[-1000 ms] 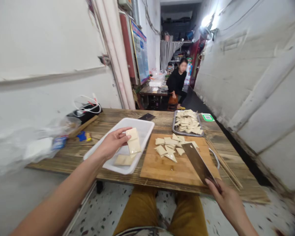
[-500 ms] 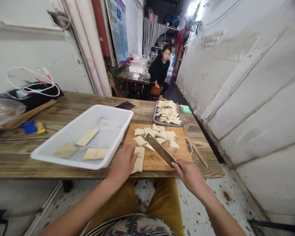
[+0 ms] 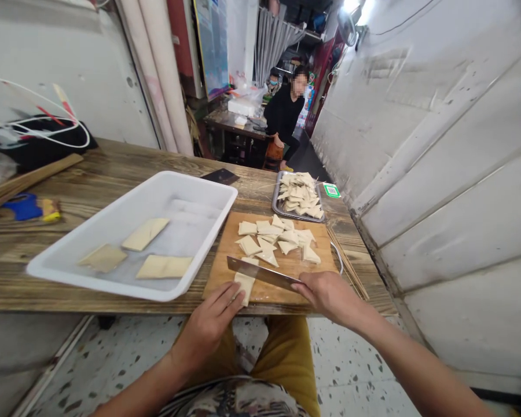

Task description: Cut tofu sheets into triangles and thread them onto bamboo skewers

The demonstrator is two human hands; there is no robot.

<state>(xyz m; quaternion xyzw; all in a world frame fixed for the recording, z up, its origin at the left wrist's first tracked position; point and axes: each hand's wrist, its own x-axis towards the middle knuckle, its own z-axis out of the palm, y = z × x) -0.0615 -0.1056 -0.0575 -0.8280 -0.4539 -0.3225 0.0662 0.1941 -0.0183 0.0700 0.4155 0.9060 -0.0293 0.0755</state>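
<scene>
Pale strip (image 3: 245, 284) is touched at its near end by L hand (image 3: 212, 315), fingers loosely extended, unclenched, on board (image 3: 278, 293) nr front L corner. It's set just fwd/R of that hand (the nearer one), long axis approx. away from body, & is crossed nr far end by cleaver (image 3: 263, 273), gripped in R hand (image 3: 330, 289); blade contact can't be confirmed.

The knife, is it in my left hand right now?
No, the knife is in your right hand, while your left hand touches the slice on the board.
</scene>
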